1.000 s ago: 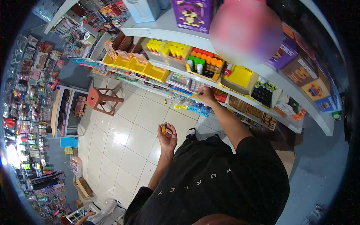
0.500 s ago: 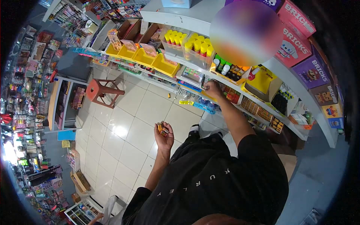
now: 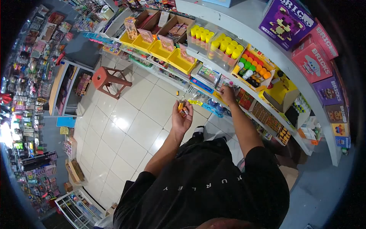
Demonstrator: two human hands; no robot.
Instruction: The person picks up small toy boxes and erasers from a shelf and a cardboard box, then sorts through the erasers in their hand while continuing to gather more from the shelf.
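Several small orange and dark items rest in my left hand, palm up with the fingers curled around them, above the tiled floor. My right hand reaches to the lower shelf beside a shallow tray of flat packets. Its fingers are closed at the shelf edge, and what they hold, if anything, is too small to make out. Yellow bins stand left of it, and tubs of yellow-capped tubes stand above it.
A red-brown stool stands on the floor at the left. Boxes marked BRICKS line the upper shelf. Packed goods hang along the left wall. A small yellow item lies on the floor near the shelves.
My left hand has moved up and to the right, closer to the shelf, with the items in it. My right hand stays at the shelf, while the view has shifted.
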